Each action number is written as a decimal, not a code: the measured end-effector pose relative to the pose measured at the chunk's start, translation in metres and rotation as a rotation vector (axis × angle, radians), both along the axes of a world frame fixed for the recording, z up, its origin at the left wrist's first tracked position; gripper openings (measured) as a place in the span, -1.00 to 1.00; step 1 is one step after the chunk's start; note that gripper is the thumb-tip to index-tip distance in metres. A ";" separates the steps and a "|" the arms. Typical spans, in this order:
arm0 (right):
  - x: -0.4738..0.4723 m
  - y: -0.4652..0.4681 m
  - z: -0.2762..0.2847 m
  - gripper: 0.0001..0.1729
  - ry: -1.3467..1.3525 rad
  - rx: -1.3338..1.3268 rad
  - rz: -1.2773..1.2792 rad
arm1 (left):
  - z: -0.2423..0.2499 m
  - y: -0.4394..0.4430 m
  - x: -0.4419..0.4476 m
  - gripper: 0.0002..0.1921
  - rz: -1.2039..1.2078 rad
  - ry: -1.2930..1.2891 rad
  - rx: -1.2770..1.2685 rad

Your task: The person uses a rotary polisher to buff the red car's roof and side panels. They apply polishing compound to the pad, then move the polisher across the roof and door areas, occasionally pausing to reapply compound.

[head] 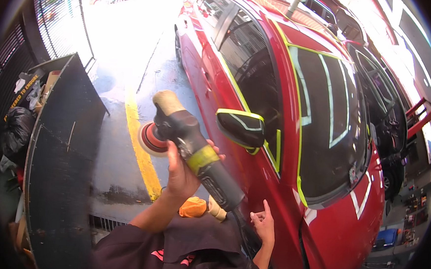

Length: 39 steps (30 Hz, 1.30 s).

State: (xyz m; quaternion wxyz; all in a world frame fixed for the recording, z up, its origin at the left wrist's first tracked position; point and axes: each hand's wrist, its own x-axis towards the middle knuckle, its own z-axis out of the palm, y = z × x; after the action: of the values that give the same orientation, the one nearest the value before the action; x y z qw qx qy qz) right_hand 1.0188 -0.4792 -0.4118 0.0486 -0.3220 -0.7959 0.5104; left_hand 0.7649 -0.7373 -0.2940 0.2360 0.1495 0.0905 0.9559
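Note:
My left hand (185, 171) is wrapped around the body of a black electric polisher (200, 148), which has a yellow-green band and a tan cover on its front end. Its round red-and-white pad (150, 139) faces the left, off any surface. Over the red car's front side, my right hand (263, 222) has the index finger stretched out and holds nothing; whether it touches the paint cannot be told. The tool's black cord (241, 225) hangs between my body and that hand. Yellow-green masking tape edges the windows, windscreen (325, 130) and black side mirror (240, 128) of the red car (328, 230).
A tall dark panel (66, 155) stands at the left, with a black bin bag (17, 133) behind it. An orange cloth (193, 207) is at my waist. A yellow line (139, 144) crosses the floor. Beyond the red car stands another car (384, 104); a blue container (387, 237) lies at the right.

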 end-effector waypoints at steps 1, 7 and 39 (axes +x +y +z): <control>-0.022 -0.003 0.002 -0.02 0.017 -0.038 0.007 | 0.003 -0.010 -0.016 -0.16 -0.001 -0.010 0.084; -0.169 -0.017 0.015 -0.07 0.132 -0.106 0.142 | 0.024 -0.052 -0.106 -0.21 0.282 0.037 0.005; -0.520 -0.074 0.156 0.53 1.480 -0.215 0.115 | 0.100 -0.077 -0.717 -0.35 0.294 0.070 0.012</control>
State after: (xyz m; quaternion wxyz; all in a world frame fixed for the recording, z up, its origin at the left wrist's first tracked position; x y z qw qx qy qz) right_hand 0.4986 -0.5532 -0.2558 0.5127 0.1444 -0.5165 0.6704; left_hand 0.0481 -0.8138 -0.1940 0.0895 0.1693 0.1136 0.9749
